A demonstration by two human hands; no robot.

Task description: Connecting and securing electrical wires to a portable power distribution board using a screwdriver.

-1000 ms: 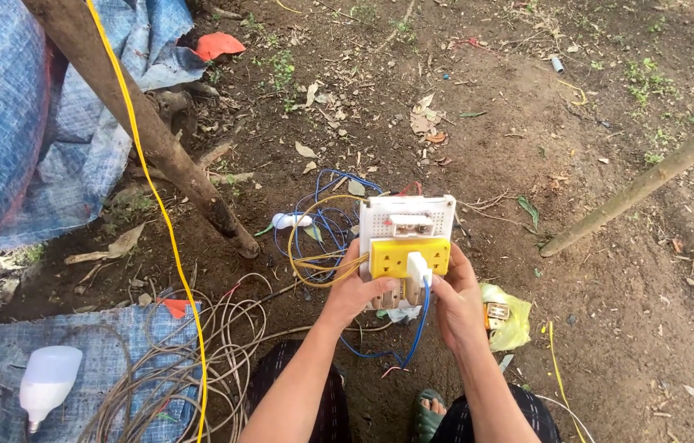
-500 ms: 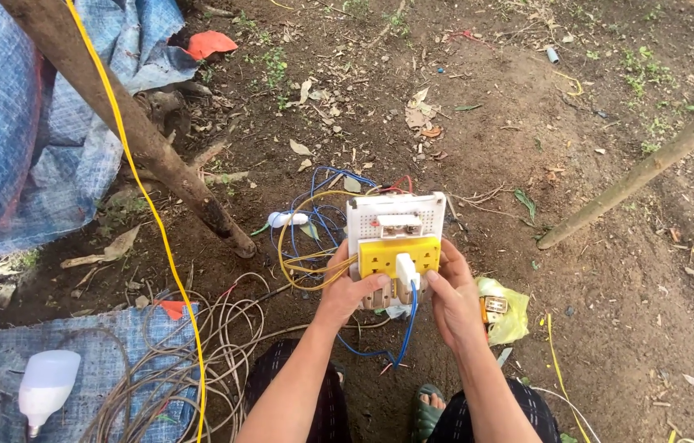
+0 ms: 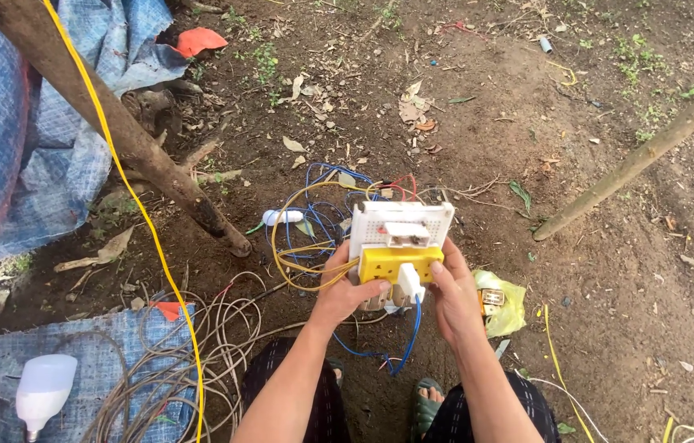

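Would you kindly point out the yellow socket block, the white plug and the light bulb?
yellow socket block (image 3: 388, 262), head view, its front face.
white plug (image 3: 409, 283), head view, its body.
light bulb (image 3: 41, 387), head view, its white dome.

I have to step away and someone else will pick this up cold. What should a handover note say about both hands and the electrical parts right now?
Left hand: grips the left side of the white board with the yellow socket block.
Right hand: holds the right side, thumb by the white plug.
Parts: the plug sits in the socket block, its blue cord hanging between the knees. Blue and yellow wires trail behind the board onto the dirt.
Done: plug appears seated.
Left: loose wires untidied; white bulb lies unused on the blue tarp.
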